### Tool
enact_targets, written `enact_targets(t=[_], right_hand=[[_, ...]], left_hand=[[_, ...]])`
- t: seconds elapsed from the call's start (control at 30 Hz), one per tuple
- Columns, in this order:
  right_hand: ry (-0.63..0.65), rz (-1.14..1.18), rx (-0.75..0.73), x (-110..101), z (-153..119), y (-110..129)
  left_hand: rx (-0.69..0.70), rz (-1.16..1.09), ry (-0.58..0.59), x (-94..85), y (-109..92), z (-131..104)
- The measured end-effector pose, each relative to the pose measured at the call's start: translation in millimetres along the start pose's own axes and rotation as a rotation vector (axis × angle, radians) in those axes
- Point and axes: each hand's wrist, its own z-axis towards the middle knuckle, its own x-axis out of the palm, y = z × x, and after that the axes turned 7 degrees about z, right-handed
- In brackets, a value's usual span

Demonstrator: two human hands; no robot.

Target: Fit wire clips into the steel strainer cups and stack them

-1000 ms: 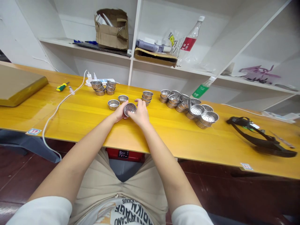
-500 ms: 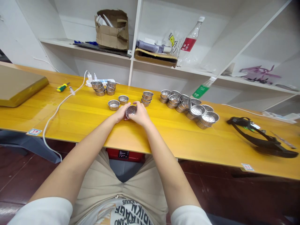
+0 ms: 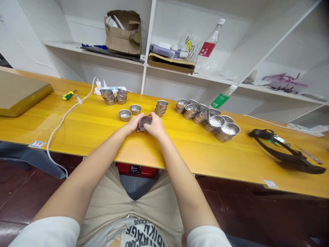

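A perforated metal cup [image 3: 144,122] is held between both hands above the yellow table, its opening tilted toward me. My left hand [image 3: 133,124] grips its left side, and my right hand [image 3: 155,125] holds the right side with the thumb at the rim. Two single cups, one of them nearer [image 3: 124,115] and the other farther back [image 3: 135,109], stand just beyond my left hand. Behind my right hand is a small stack of cups [image 3: 161,107]. Farther right, several stacked cups [image 3: 216,121] form a cluster. More stacks [image 3: 110,97] stand at the back left.
On the yellow table [image 3: 164,152] lie a green-yellow screwdriver [image 3: 68,95], a white cable [image 3: 67,114] and a power strip [image 3: 115,90]. A green-labelled bottle [image 3: 221,98] leans behind the cluster. A black strap [image 3: 285,154] lies at the right, a large box [image 3: 23,92] at the far left.
Both hands still hold the cup, which has shifted very slightly to the right. My right hand's fingers have closed in a little around its rim.
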Motion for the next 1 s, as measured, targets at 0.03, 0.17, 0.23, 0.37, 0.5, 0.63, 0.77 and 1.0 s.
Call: enact_targets(t=[0.03,0.17,0.23,0.37,0.5,0.63,0.77,1.0], right_hand=[[-0.007,-0.017,0.001,0.2,-0.5,1.4],[-0.056,-0.115,-0.038,2.9,-3.1,5.2],[-0.068,-0.139,-0.059,3.5,-3.6,5.9],[-0.075,-0.145,-0.081,0.5,-2.9,6.9],[-0.060,-0.212,-0.098,-3.3,-3.8,10.3],[-0.035,-0.292,-0.085,-4.7,-8.0,17.4],[0.001,-0.340,-0.058,-4.3,-10.4,22.0],[-0.003,-0.325,-0.072,-2.1,-6.9,15.4]], left_hand=[[0.000,0.006,0.000,0.1,-0.1,-0.2],[0.008,0.028,0.006,-0.5,0.5,-0.7],[0.011,0.030,0.008,-1.1,1.3,-0.3],[-0.012,-0.036,0.014,-1.4,1.1,0.1],[-0.069,-0.069,0.009,-0.7,-3.1,-1.9],[-0.110,-0.017,-0.012,-0.3,-6.8,-3.8],[-0.114,0.033,-0.027,0.6,-7.7,-3.9],[-0.102,0.089,-0.045,2.2,-6.4,-3.1]])
